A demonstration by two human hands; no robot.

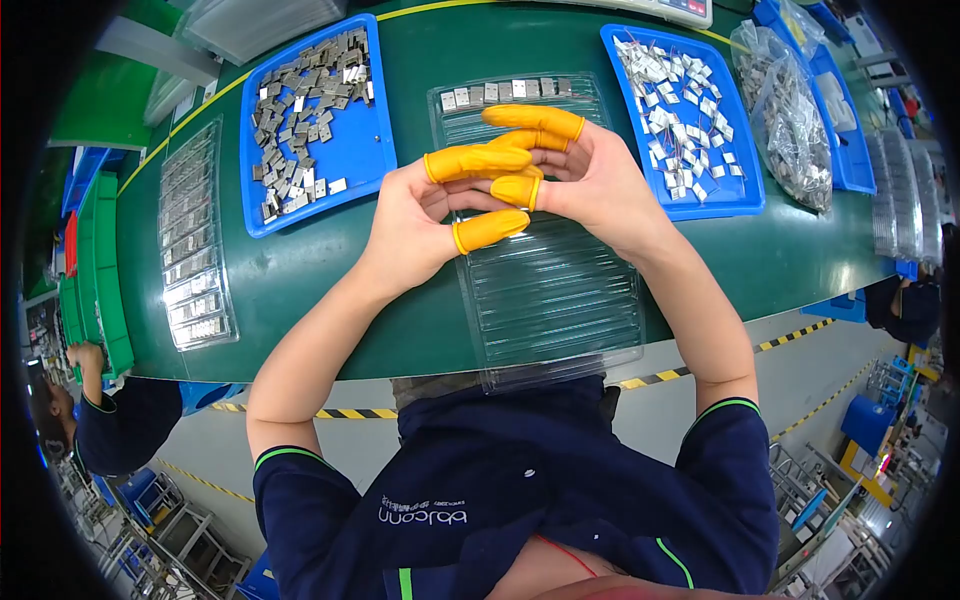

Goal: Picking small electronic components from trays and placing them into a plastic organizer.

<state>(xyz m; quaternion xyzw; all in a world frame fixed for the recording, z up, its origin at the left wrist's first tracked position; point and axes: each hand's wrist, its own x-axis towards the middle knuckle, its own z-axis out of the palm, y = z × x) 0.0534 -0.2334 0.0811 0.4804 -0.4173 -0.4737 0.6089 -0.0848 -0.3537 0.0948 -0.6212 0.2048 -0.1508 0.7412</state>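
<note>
My left hand (412, 222) and my right hand (600, 185) meet above a clear ribbed plastic tray (555, 290). Yellow finger cots cover the thumbs and some fingers of both. The fingertips curl in and come together, right thumb close to the left fingers. Whatever they pinch, if anything, is hidden behind the cots. Along the tray's far end lies a row of small metal plug connectors (505, 92). To the left, a blue tray (358, 155) holds a pile of similar metal connectors (325, 75). Small white pieces with thin wires (685, 110) fill another blue tray (735, 200) on the right.
A filled clear tray (195, 240) lies at the left of the green table (300, 300). Bagged parts (785, 120) sit beyond the right blue tray, with stacked clear trays (905, 190) farther out. Green bins (105, 270) and another person's hand (88, 356) are at the far left.
</note>
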